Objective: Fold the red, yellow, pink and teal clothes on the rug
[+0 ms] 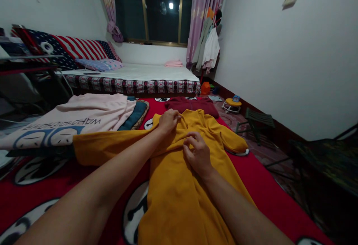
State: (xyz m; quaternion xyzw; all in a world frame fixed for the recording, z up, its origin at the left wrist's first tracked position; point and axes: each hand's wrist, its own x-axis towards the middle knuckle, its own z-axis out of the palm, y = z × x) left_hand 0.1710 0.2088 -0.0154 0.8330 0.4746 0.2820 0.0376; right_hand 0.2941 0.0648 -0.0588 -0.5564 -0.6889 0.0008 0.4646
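Note:
A mustard-yellow long-sleeved dress (173,192) lies spread lengthwise in front of me. One sleeve (109,146) stretches out to the left; the other is bent at the right. My left hand (168,121) is closed on the cloth near the neckline, its fingertips partly hidden. Lower and to the right, my right hand (198,153) has curled fingers, with thumb and forefinger pinching at a crosswise fold of the dress. Beneath the dress is a red blanket (257,196) with black-and-white round patterns.
Left of the dress lies a pile of clothes with a pale pink printed top (92,110) uppermost. A folded dark-red garment (192,104) is beyond the neckline. Further off are a bed (134,71), a yellow stool (232,102), a folding stool (258,120) and hanging clothes (210,49).

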